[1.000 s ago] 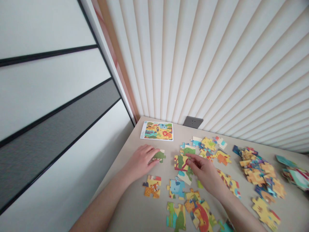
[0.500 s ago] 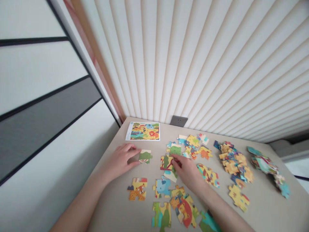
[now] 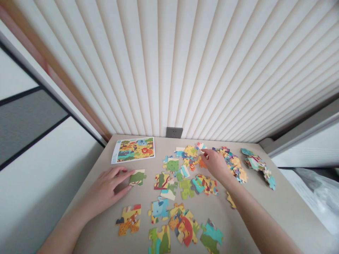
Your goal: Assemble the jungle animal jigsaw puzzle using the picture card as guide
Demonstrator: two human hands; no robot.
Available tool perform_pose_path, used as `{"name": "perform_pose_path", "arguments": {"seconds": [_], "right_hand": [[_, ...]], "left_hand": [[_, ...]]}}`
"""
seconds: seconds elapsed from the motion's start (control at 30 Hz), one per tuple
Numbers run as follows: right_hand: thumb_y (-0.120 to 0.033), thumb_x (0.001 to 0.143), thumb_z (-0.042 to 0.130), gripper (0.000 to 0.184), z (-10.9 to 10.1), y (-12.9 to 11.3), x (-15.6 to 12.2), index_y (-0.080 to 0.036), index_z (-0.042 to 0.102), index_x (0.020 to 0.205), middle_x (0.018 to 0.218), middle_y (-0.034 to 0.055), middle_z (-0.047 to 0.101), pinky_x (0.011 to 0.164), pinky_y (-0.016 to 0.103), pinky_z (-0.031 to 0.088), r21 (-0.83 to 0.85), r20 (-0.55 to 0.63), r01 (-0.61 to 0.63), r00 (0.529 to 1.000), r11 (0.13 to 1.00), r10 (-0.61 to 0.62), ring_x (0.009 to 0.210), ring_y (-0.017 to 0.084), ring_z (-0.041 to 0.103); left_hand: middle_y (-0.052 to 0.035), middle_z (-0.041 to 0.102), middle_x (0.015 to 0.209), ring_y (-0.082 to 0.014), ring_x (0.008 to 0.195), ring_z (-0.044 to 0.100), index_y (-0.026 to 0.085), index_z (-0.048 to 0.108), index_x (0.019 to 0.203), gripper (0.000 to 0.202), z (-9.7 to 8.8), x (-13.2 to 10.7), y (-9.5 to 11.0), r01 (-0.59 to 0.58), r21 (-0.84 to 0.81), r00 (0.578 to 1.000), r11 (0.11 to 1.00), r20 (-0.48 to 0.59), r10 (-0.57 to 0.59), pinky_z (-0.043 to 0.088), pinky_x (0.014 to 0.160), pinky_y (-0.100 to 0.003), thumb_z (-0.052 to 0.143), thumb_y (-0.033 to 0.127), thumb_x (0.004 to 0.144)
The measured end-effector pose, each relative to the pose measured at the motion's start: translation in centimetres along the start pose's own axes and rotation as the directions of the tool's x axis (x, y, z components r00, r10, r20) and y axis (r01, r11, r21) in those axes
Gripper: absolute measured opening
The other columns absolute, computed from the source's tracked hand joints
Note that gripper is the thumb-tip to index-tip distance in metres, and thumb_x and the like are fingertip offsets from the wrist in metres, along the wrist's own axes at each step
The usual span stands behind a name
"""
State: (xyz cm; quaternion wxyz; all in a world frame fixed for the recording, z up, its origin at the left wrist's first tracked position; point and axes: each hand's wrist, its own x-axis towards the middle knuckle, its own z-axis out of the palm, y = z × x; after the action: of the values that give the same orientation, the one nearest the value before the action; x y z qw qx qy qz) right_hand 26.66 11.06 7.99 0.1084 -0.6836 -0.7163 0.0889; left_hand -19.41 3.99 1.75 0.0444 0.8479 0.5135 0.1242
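My left hand [image 3: 109, 185] rests on the table with fingers spread. Its index fingertip and thumb are at the left edge of a green and cream puzzle piece [image 3: 138, 177], which lies flat. Farther off, my right hand [image 3: 215, 162] pinches with thumb and index finger at the lower edge of a pale piece with red [image 3: 200, 145]. A yellow piece [image 3: 190, 151] lies just left of these fingertips, and an orange piece [image 3: 202, 162] is partly hidden under the hand. Nearer the middle are a green piece [image 3: 172, 164] and a piece with dark red branches [image 3: 161, 181].
A picture card [image 3: 134, 150] of the animal scene lies at the back left. Loose pieces, including a leopard piece [image 3: 129, 220], a blue piece [image 3: 159, 210] and a red-maned lion piece [image 3: 185, 229], lie in front. Piles [image 3: 235, 164] [image 3: 256, 164] sit at right. A socket [image 3: 174, 132] is behind.
My right hand has moved from the dark red branch piece to the back right, among the far pieces. My left hand stays by the green piece. The view has turned to the right.
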Motion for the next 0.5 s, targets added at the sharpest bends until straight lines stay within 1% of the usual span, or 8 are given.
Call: {"name": "perform_pose_path", "arguments": {"seconds": [0.1, 0.2, 0.27, 0.33, 0.4, 0.5], "right_hand": [[-0.023, 0.099, 0.049, 0.038, -0.9, 3.3, 2.5, -0.015, 0.072, 0.128, 0.117, 0.0151, 0.076, 0.096, 0.037, 0.05, -0.046, -0.001, -0.009, 1.0, 0.999, 0.009, 0.107, 0.029, 0.072], [-0.026, 0.095, 0.06, 0.04, -0.8, 4.6, 4.6, -0.012, 0.071, 0.131, 0.124, 0.0177, 0.074, 0.102, 0.039, 0.048, -0.061, 0.048, 0.044, 0.998, 0.997, -0.041, 0.117, 0.032, 0.068], [-0.03, 0.091, 0.069, 0.045, -0.2, 4.7, 5.6, -0.014, 0.069, 0.133, 0.13, 0.0175, 0.072, 0.106, 0.038, 0.047, -0.049, 0.095, 0.102, 0.991, 0.994, -0.097, 0.122, 0.032, 0.066], [-0.032, 0.089, 0.074, 0.047, 0.4, 4.4, 6.1, -0.017, 0.07, 0.133, 0.132, 0.0148, 0.071, 0.108, 0.037, 0.046, -0.027, 0.131, 0.161, 0.979, 0.987, -0.157, 0.123, 0.03, 0.065], [-0.032, 0.09, 0.073, 0.043, 0.9, 3.8, 6.2, -0.02, 0.071, 0.132, 0.134, 0.013, 0.07, 0.109, 0.036, 0.045, -0.005, 0.136, 0.212, 0.968, 0.977, -0.209, 0.124, 0.028, 0.064], [-0.032, 0.098, 0.064, 0.04, 1.2, 2.8, 5.5, -0.019, 0.069, 0.134, 0.14, 0.015, 0.065, 0.113, 0.039, 0.042, 0.016, 0.098, 0.275, 0.956, 0.961, -0.275, 0.129, 0.029, 0.061]], "left_hand": [[-0.0073, 0.06, 0.135, -0.0303, 0.124, 0.06, 0.038, 0.061, 0.144, 0.05, 0.2, 0.0, -0.2, -0.006, 0.011, 1.0, 1.0, 0.004, 0.006, 0.05, 0.107, -0.046, 0.061, 0.054, 0.096], [-0.0076, 0.06, 0.135, -0.0301, 0.125, 0.06, 0.037, 0.062, 0.143, 0.05, 0.4, 0.0, -0.5, -0.01, 0.009, 1.0, 1.0, 0.005, 0.01, 0.05, 0.107, -0.045, 0.061, 0.054, 0.096], [-0.0076, 0.061, 0.135, -0.03, 0.123, 0.06, 0.036, 0.062, 0.142, 0.049, 0.4, 0.0, -0.5, -0.013, 0.006, 1.0, 1.0, 0.002, 0.013, 0.05, 0.107, -0.045, 0.061, 0.055, 0.096], [-0.0078, 0.061, 0.135, -0.0306, 0.123, 0.061, 0.035, 0.062, 0.142, 0.05, 0.3, 0.1, -0.4, -0.014, 0.001, 1.0, 1.0, -0.013, 0.014, 0.05, 0.107, -0.045, 0.06, 0.055, 0.096], [-0.0087, 0.061, 0.136, -0.0313, 0.124, 0.06, 0.033, 0.062, 0.142, 0.05, 0.2, 0.3, 0.0, -0.017, -0.009, 0.999, 1.0, -0.033, 0.016, 0.049, 0.108, -0.046, 0.06, 0.053, 0.096], [-0.0094, 0.061, 0.135, -0.0308, 0.124, 0.06, 0.031, 0.063, 0.14, 0.046, 0.0, 0.7, 1.2, -0.035, -0.021, 0.998, 0.999, -0.059, 0.033, 0.048, 0.107, -0.046, 0.058, 0.048, 0.098]]}}
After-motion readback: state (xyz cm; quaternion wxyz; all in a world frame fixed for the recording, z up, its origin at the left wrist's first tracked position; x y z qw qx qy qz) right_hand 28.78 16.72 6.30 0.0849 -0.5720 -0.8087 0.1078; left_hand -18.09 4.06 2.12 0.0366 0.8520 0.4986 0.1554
